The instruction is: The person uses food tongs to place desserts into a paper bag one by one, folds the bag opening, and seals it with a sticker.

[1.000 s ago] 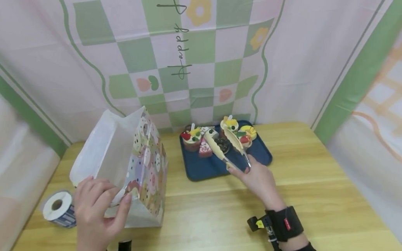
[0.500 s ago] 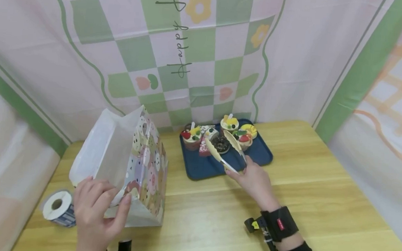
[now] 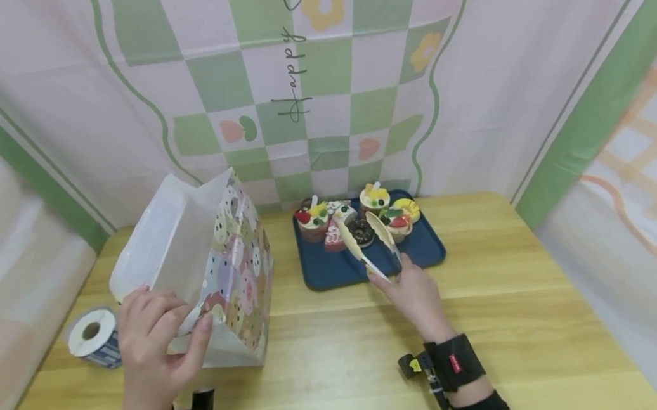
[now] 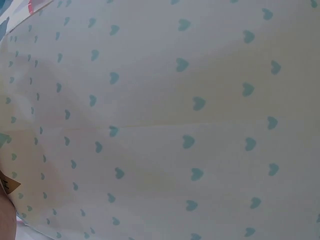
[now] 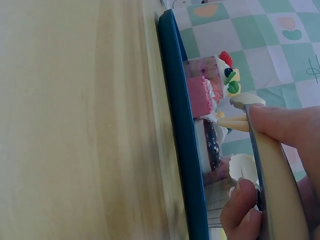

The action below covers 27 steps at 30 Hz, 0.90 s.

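Note:
My left hand (image 3: 159,339) pinches the near rim of a standing paper bag (image 3: 243,275) printed with cartoon animals, its mouth spread wide. The bag's pale side with green hearts (image 4: 150,100) fills the left wrist view. In my right hand (image 3: 416,294) are tongs (image 3: 385,235) with cream-coloured tips, their arms spread apart. The tips lie either side of a chocolate donut (image 3: 362,231), which sits on a blue tray (image 3: 323,278). The right wrist view shows the donut (image 5: 212,145) edge-on beyond the tray's rim, with no pastry between the tongs' tips.
Round the donut on the tray are a fruit-topped cup cake (image 3: 311,226), a pink cake slice (image 3: 335,238), another dessert cup (image 3: 375,199), a fruit tart (image 3: 398,227) and a yellow donut (image 3: 407,208). A label roll (image 3: 93,338) stands left of the bag. A checkered curtain (image 3: 325,90) hangs behind.
My right hand has shifted slightly left, and the tongs' tips have come down closer round the chocolate donut. My left hand keeps its hold on the bag's rim. The head view has tilted slightly.

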Available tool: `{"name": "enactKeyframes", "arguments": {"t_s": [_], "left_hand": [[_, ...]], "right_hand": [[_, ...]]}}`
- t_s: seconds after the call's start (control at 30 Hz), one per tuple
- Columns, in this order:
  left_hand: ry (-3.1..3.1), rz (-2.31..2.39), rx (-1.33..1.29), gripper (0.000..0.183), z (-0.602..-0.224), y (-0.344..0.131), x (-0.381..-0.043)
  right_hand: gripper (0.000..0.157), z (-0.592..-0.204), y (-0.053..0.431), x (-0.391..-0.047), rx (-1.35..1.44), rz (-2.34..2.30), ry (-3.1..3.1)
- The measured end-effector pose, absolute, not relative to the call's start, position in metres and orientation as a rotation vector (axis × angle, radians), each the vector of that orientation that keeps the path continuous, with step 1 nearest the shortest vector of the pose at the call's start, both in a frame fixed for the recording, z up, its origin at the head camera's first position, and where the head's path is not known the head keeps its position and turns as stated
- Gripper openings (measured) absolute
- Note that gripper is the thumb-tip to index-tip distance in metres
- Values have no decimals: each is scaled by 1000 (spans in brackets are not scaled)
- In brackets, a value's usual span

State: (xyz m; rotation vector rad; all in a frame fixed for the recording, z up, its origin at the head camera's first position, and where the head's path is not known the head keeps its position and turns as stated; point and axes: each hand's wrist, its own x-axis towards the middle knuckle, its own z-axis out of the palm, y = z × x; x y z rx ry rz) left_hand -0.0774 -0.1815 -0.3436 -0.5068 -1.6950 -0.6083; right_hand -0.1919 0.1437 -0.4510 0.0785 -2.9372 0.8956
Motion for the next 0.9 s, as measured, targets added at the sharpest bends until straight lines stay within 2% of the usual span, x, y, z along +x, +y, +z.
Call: {"name": "enactKeyframes", "arguments": {"t_s": [0.9], "left_hand": [[-1670, -625, -506, 57, -344, -180, -79]], "right_hand": [[91, -461, 134, -190, 45, 707, -2974]]}}
